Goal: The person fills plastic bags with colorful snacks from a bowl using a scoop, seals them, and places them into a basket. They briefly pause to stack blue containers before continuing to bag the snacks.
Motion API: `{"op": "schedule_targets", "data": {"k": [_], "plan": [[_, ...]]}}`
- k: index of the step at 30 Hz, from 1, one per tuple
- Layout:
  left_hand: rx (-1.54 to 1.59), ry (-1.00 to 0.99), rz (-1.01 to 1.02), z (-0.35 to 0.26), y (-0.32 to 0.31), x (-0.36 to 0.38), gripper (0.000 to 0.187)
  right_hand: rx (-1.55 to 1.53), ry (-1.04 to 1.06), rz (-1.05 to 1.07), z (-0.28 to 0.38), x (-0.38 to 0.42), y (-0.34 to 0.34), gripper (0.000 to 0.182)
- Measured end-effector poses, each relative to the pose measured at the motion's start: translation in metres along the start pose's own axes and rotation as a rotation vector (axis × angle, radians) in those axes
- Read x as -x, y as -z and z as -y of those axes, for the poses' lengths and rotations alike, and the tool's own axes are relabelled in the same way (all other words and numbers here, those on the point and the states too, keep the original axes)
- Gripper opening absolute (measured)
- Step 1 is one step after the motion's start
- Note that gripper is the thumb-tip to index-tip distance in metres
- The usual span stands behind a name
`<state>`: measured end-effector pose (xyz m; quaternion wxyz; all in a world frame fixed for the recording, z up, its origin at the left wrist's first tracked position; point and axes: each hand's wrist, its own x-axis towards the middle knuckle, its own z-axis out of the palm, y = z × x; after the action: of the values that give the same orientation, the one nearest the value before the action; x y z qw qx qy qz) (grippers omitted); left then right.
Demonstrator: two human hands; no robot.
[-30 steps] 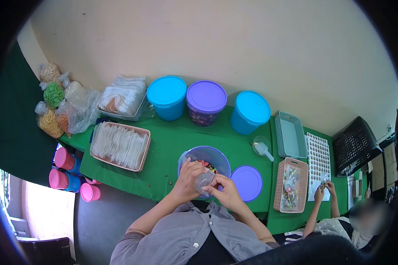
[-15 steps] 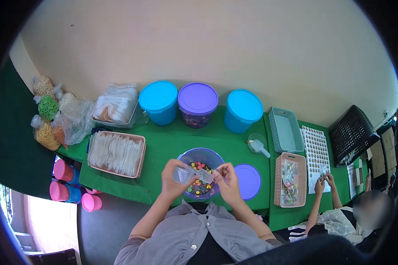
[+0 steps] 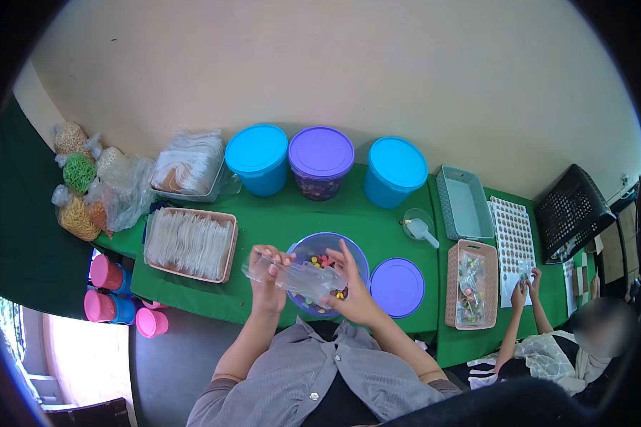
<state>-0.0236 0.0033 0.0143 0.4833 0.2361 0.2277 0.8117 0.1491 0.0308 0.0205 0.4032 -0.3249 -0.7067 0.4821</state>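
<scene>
My left hand grips a clear plastic bag with thumb and fingers closed on its left part. The bag stretches sideways above a purple tub that holds candies in pink, yellow and dark colours. At the bag's right end is my right hand, its thumb and fingers spread apart around the plastic. Both hands and the bag partly hide the candies. I cannot make out anything inside the bag.
A purple lid lies right of the tub, near a small bowl with a white scoop. A pink tray of flat bags is on the left. Lidded buckets stand behind. A co-worker's hands are at the right.
The bag has turned to lie more sideways and sticks out further left. My right hand has gone from a pinch to spread fingers. My left hand has moved slightly left.
</scene>
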Motion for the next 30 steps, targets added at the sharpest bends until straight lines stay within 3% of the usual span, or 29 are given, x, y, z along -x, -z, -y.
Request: {"op": "schedule_targets", "data": {"k": [2, 3, 5, 6, 8, 10, 11, 13, 15, 16, 17, 19, 20, 26, 28, 29, 30], "plan": [[-0.006, -0.025, 0.036, -0.002, 0.000, -0.002, 0.044, -0.552, -0.265, -0.158, -0.024, 0.002, -0.006, 0.049], [-0.015, -0.050, 0.070, -0.003, -0.001, -0.002, 0.044, -0.551, -0.267, -0.156, -0.035, 0.003, -0.001, 0.049], [0.000, -0.022, 0.083, -0.004, -0.004, 0.002, 0.044, -0.501, -0.595, 0.205, -0.050, 0.006, 0.012, 0.032], [0.015, 0.007, 0.098, -0.004, -0.005, 0.004, 0.044, -0.502, -0.597, 0.206, -0.047, 0.006, 0.009, 0.032], [-0.007, -0.004, 0.085, -0.003, -0.003, 0.005, 0.044, -0.819, -0.630, 0.028, -0.040, 0.004, 0.001, 0.026], [-0.029, -0.015, 0.070, -0.003, 0.001, 0.004, 0.045, -0.838, -0.635, 0.016, -0.045, 0.001, 0.004, 0.027], [-0.144, -0.111, 0.051, -0.007, 0.006, 0.001, 0.044, -0.857, -0.633, 0.003, -0.051, -0.001, 0.006, 0.029], [-0.261, -0.207, 0.035, -0.020, 0.015, -0.008, 0.043, -0.760, -0.611, -0.117, -0.073, -0.004, 0.014, 0.030], [-1.020, -0.407, -0.082, -0.034, 0.025, -0.019, 0.039, -0.567, -0.524, -0.251, -0.084, -0.007, 0.031, 0.030], [-1.267, -0.231, -0.104, -0.037, 0.029, -0.024, 0.041, -0.573, -0.538, -0.280, -0.087, -0.010, 0.037, 0.029], [-1.269, -0.230, -0.108, -0.032, 0.035, -0.024, 0.041, -0.574, -0.540, -0.277, -0.091, -0.012, 0.040, 0.029], [-1.492, 0.008, 0.043, -0.011, 0.051, -0.025, 0.048, -0.511, -0.547, -0.262, -0.091, -0.017, 0.043, 0.030], [-1.479, 0.110, 0.019, 0.000, 0.058, -0.022, 0.050, -0.510, -0.545, -0.260, -0.092, -0.019, 0.042, 0.030], [-1.313, 0.190, 0.064, 0.022, 0.074, -0.011, 0.041, -0.388, -0.538, -0.070, -0.108, -0.023, 0.021, 0.028], [-1.268, 0.178, 0.072, 0.021, 0.058, -0.006, 0.042, -0.103, -0.491, 0.070, -0.121, -0.023, 0.012, 0.022], [-1.223, 0.169, 0.088, 0.021, 0.049, -0.003, 0.042, -0.104, -0.492, 0.071, -0.124, -0.024, 0.008, 0.022], [-1.225, 0.172, 0.089, 0.021, 0.039, 0.000, 0.042, 0.131, -0.347, 0.133, -0.123, -0.026, 0.003, 0.018]]}}
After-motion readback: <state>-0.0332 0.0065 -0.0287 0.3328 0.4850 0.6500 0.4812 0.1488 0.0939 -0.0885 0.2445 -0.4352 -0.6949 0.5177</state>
